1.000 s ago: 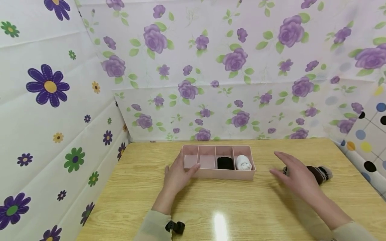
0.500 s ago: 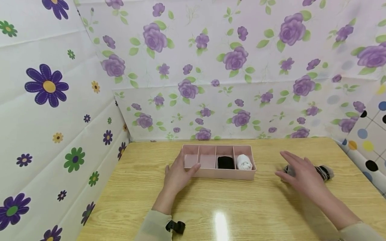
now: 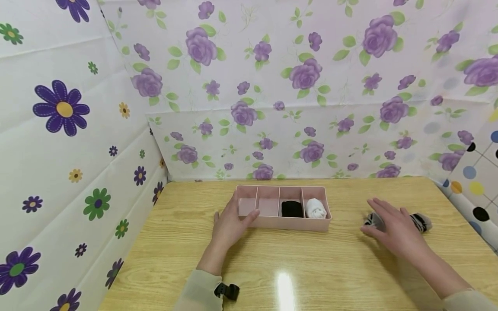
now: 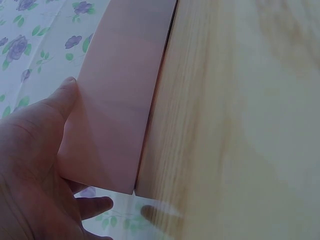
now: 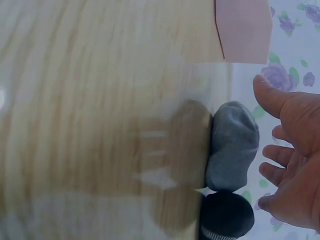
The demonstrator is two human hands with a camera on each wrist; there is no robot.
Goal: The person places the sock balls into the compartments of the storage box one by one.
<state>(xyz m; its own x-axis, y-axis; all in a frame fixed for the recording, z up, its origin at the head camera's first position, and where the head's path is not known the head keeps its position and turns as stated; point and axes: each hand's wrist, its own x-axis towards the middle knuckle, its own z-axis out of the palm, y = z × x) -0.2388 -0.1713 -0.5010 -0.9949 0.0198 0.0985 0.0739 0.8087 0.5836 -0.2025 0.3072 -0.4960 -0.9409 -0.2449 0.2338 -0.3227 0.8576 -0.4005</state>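
"Watching my feed: what does the right hand [image 3: 398, 230] have?"
"Nothing; I see thumb and fingers spread just beside the grey sock [image 5: 232, 147] and black sock [image 5: 226, 215], on the table [image 3: 330, 270], right of the pink box [image 3: 285, 223]."
"The left hand [image 3: 228, 225]?"
"Clamped on the box's left corner, I'd judge for steadiness. A white bundle [image 3: 316, 209] sits rightmost, a black bundle [image 3: 292, 209] next door."
"Room?"
"Bare wood separates box and socks; the table's back edge runs near, so I'd favour the front."
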